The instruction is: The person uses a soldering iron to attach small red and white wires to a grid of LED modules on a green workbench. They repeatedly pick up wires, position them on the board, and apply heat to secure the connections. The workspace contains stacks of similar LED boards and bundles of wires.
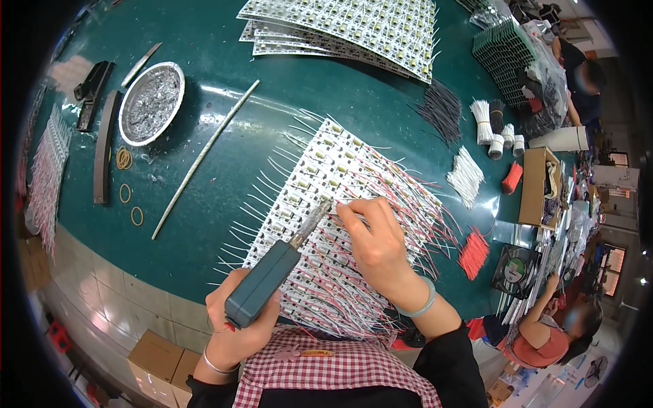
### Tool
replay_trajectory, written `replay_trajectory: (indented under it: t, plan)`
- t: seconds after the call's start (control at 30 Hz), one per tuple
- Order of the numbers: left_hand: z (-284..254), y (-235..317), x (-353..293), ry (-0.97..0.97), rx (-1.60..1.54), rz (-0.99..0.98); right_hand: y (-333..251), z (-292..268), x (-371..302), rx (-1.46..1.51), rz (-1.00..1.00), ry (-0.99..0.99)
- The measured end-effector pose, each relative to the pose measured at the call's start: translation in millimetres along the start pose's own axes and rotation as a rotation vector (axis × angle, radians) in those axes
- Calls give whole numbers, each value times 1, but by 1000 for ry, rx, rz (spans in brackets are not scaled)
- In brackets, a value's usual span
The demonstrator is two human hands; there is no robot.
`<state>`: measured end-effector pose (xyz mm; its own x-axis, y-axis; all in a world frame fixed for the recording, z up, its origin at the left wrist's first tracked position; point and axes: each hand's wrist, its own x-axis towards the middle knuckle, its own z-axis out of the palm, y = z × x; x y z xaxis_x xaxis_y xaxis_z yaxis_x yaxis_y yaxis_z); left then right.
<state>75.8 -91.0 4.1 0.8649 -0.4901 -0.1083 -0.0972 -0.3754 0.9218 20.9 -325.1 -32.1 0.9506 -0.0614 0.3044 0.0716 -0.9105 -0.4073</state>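
A white circuit board panel lies on the bench in front of me, set with rows of small parts. White wires stick out from its left side, and red and white wires lie across its right and near part. My left hand is wrapped round the dark green handle of a soldering iron. The iron's metal tip meets the board near its middle. Right beside that tip, my right hand pinches a thin wire between thumb and forefinger; the fingertips partly hide it.
The green bench bears a bowl of grey solder, a long rod and rubber bands on the left. Stacked boards lie at the back. Red wires, white wires and a fan are rightward; two people sit beyond.
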Motion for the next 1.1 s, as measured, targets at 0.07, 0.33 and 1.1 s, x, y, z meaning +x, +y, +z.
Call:
replay_trajectory:
  t: [0.07,0.33,1.1]
  plan:
    - [0,0,1,-10,21,23,0,0,0,1,1,1]
    - [3,1,1,18,8,5,0,1,0,-9,-3,-2]
    - [-4,1,-8,49,-3,-1,-10,-10,-2,12,-9,52]
